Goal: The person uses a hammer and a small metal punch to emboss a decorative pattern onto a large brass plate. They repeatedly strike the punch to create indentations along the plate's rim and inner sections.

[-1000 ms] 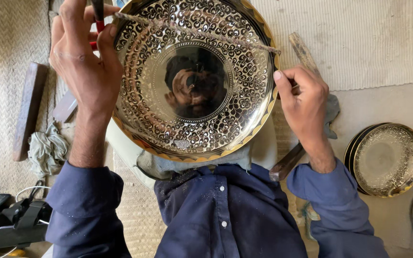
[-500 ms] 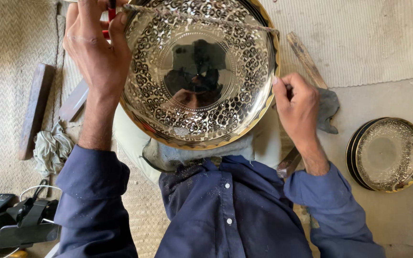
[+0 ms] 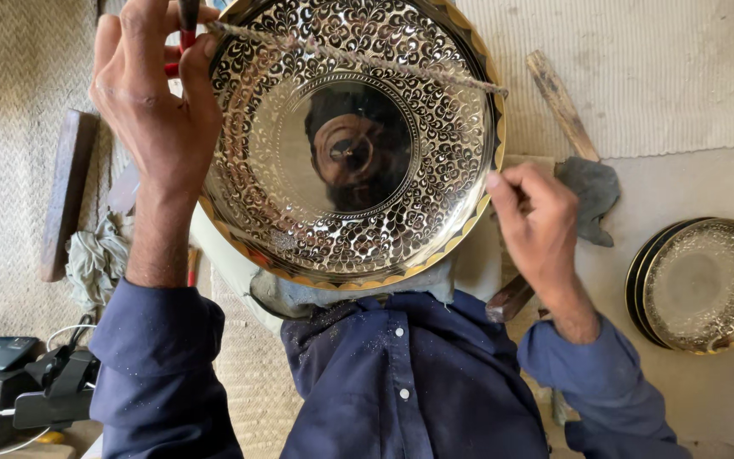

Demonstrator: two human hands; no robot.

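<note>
Flanking the engraved brass plate [image 3: 350, 144]: stacked plates [image 3: 702, 285], wooden block [image 3: 65, 195], crumpled rag [image 3: 95, 263]

stacked brass plates [image 3: 707, 285] – right | grey rag [image 3: 590, 189] | wooden block [image 3: 65, 191] – left

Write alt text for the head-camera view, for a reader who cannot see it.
An ornate engraved brass plate rests against a person's lap, with a twisted cord stretched across it between the left hand, which also grips a red-handled tool, and the right hand. A similar plate lies to the right.
</note>
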